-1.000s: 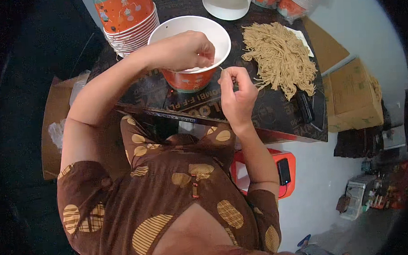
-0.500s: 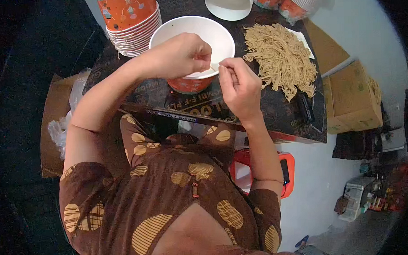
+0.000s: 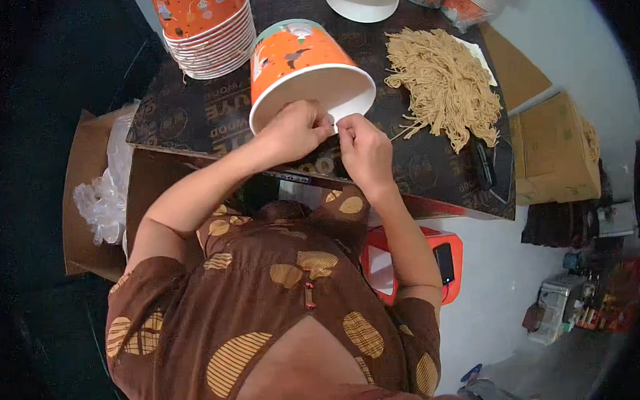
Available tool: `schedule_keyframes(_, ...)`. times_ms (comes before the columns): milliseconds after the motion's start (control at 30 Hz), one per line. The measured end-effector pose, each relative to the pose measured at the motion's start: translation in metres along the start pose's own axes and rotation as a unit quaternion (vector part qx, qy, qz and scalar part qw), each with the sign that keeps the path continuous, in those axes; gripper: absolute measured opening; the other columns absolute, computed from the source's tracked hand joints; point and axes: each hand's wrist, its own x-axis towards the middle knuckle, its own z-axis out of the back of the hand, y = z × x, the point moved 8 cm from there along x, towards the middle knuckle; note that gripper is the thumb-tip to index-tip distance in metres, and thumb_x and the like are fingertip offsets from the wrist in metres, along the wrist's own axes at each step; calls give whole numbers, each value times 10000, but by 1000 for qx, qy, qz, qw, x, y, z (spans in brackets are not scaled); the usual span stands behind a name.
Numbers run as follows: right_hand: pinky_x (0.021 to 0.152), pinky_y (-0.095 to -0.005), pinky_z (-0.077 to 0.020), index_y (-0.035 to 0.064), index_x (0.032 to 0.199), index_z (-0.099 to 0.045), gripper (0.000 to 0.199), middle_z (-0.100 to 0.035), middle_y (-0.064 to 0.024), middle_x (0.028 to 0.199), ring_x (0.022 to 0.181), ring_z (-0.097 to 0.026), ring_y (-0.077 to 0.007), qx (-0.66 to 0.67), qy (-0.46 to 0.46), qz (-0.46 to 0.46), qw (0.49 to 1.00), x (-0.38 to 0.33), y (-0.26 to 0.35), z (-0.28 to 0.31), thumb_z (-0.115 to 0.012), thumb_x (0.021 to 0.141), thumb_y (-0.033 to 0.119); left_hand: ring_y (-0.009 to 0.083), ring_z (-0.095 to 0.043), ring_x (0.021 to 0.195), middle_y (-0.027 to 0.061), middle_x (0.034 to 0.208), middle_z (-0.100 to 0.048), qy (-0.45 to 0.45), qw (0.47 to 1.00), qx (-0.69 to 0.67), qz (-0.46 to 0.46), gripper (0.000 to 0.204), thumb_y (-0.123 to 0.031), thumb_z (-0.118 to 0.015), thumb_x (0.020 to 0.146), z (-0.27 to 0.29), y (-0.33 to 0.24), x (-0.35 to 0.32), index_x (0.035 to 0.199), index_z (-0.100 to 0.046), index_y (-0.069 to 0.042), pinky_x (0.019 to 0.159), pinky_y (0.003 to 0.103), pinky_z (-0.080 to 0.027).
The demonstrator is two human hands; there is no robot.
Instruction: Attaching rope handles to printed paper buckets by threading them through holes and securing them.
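A paper bucket, orange with printed figures and a white inside, lies tipped on the table with its mouth toward me. My left hand reaches across the bucket's mouth, its fingers pinched at the near rim; what they grip is hidden. Close beside it, my right hand is closed in a pinch at the same rim, fingertips nearly meeting the left ones. A thin beige cord shows on the right of my right hand, running toward a heap of beige cords on the table.
A nested stack of orange buckets stands at the far left; a white container and wrapped stacks are at the back. A black object lies at the table's right. Cardboard boxes and a red stool stand beside.
The bucket has tipped from upright to lying with its mouth toward me. Both hands have come down and nearer to me, staying close together at its rim.
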Motion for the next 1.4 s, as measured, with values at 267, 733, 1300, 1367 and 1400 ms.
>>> schedule_keyframes(267,660,-465,-494,61,907,-582,83,-662,-144,857,767,-639,-372,-41,9,-13,999,-2,-4,-2,-614,860,123,90,-495,560,33,579,-548,-104,920,-367,95,196,-109,-585,825,-20,17,4,680,-606,20,529,264,-406)
schedule_keyframes(733,627,-462,-453,46,814,-545,85,-573,-134,754,694,-583,-354,-104,-30,48,993,-28,19,33,-615,821,94,113,-541,564,43,638,-562,-28,969,-218,112,111,-65,-588,843,-33,22,5,779,-588,25,496,278,-442)
schedule_keyframes(1300,601,-424,-477,47,925,-609,84,-607,-145,738,670,-618,-327,-65,79,55,993,-33,66,39,-617,859,98,225,-567,662,127,699,-569,-34,993,-114,15,86,-43,-605,808,-30,4,7,794,-538,10,629,364,-464)
schedule_keyframes(1367,595,-416,-485,67,955,-609,121,-612,-137,729,662,-621,-307,-32,187,89,978,-49,95,34,-632,849,120,191,-537,628,104,683,-555,-49,989,-135,-16,98,-44,-611,796,-30,6,8,779,-527,4,598,346,-452)
schedule_keyframes(1400,588,-409,-489,79,968,-609,135,-614,-133,727,658,-624,-296,-3,241,125,963,-58,107,30,-636,845,126,147,-513,619,70,666,-541,-40,987,-156,-17,99,-30,-617,788,-33,10,10,777,-523,-5,578,319,-439)
